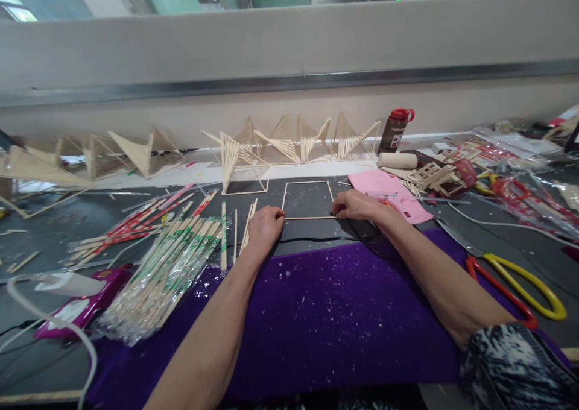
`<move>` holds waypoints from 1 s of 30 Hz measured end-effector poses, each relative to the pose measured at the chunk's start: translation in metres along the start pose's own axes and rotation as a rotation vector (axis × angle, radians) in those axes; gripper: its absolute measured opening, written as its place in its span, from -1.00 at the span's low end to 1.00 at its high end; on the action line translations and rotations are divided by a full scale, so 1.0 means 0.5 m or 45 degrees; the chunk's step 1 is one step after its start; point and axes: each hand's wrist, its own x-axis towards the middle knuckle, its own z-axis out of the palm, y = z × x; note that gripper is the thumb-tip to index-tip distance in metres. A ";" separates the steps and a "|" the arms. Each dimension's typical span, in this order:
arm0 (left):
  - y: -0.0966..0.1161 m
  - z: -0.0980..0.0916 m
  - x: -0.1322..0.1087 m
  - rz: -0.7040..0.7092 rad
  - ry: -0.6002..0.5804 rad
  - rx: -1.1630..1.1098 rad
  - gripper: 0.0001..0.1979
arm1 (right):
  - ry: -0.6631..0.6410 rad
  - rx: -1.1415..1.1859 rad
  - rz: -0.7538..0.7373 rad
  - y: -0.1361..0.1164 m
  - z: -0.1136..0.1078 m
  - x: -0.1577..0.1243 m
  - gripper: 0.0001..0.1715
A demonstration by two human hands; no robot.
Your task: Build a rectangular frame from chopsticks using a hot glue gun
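A square frame of thin wooden sticks (310, 218) lies flat on the dark tabletop in front of me. My left hand (266, 226) pinches its near left corner, the fingertips closed there. At the near right corner, my right hand (355, 205) has thumb and fingers closed on the frame. The fingertips partly hide both corners. Just left of my left hand lie a few loose sticks (248, 223). Behind the frame stands a row of twisted stick models (275, 145), with more models (136, 151) farther left.
Plastic-wrapped chopsticks (167, 271) and a magenta device (85, 298) with a white cable lie left. A purple cloth (316, 319) covers the near edge. To the right are a pink sheet (380, 187), large red-and-yellow scissors (511, 283) and a red-capped bottle (395, 132).
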 end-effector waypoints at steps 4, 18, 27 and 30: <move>-0.001 0.002 0.001 0.030 0.009 0.027 -0.74 | -0.002 -0.010 -0.012 0.005 0.003 0.002 -0.73; -0.001 0.011 0.002 0.040 0.034 0.066 -0.72 | -0.034 -0.077 0.031 -0.004 0.001 0.008 -0.74; 0.006 0.007 0.002 0.024 0.031 0.040 -0.71 | -0.039 -0.119 0.032 -0.007 0.004 0.012 -0.72; 0.006 0.007 0.003 0.020 0.032 0.035 -0.71 | -0.039 -0.123 0.027 -0.008 0.004 0.011 -0.72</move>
